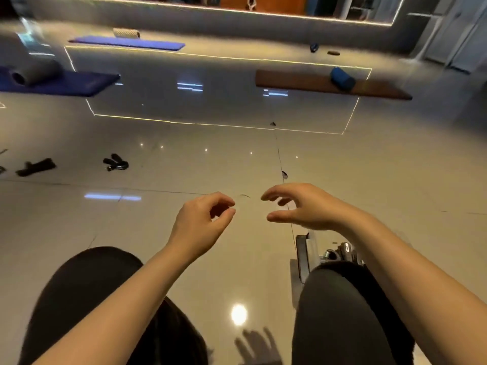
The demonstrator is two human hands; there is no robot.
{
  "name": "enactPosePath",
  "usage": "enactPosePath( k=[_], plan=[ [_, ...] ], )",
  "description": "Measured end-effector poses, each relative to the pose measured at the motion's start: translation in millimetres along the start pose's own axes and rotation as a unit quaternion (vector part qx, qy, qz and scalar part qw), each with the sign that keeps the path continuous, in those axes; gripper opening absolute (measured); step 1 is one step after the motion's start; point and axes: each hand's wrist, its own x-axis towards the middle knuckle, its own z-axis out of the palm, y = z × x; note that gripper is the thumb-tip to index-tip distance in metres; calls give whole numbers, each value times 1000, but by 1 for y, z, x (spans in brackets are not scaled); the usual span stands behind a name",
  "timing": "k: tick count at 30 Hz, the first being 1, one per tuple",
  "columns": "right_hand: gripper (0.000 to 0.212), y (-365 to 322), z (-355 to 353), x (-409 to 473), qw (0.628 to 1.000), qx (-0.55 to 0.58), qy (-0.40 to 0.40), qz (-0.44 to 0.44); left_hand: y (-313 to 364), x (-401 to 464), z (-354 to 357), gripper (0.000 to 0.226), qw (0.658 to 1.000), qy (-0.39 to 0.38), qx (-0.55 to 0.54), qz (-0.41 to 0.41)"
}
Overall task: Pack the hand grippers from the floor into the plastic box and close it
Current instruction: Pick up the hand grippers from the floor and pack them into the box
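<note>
Black hand grippers lie on the shiny tiled floor at the left: one [116, 162] further in, another [35, 167] near the left edge. The clear plastic box [303, 255] sits on the floor at the lower right, mostly hidden behind my right knee and forearm, with dark grippers [342, 252] showing inside it. My left hand [203, 222] hovers in mid-air with loosely curled fingers and holds nothing. My right hand [297, 206] hovers beside it, fingers spread and relaxed, also holding nothing. Both hands are well away from the grippers on the floor.
My knees in dark trousers fill the bottom of the view. Blue mats [60, 83] with foam rollers lie at the back left, a brown mat [316, 83] with a blue roller [342, 79] at the back right. Open tiled floor stretches ahead.
</note>
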Motion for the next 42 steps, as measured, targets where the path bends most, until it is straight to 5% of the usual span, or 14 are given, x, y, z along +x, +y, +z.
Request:
enactPosePath(
  k=[11,18,29,42],
  plan=[
    [37,-156,24,87,998,24,48,-40,-39,-9,-170,9,997,58,4,44],
    [36,-232,64,168,991,73,55,-102,-105,-23,-246,9,991,101,69,-53],
    [45,-359,144,313,979,30,-50,-197,-236,-66,-391,21,958,123,118,-233],
    [54,-414,110,432,983,-10,-30,-182,-314,1,-492,27,945,143,190,-223]
  ],
)
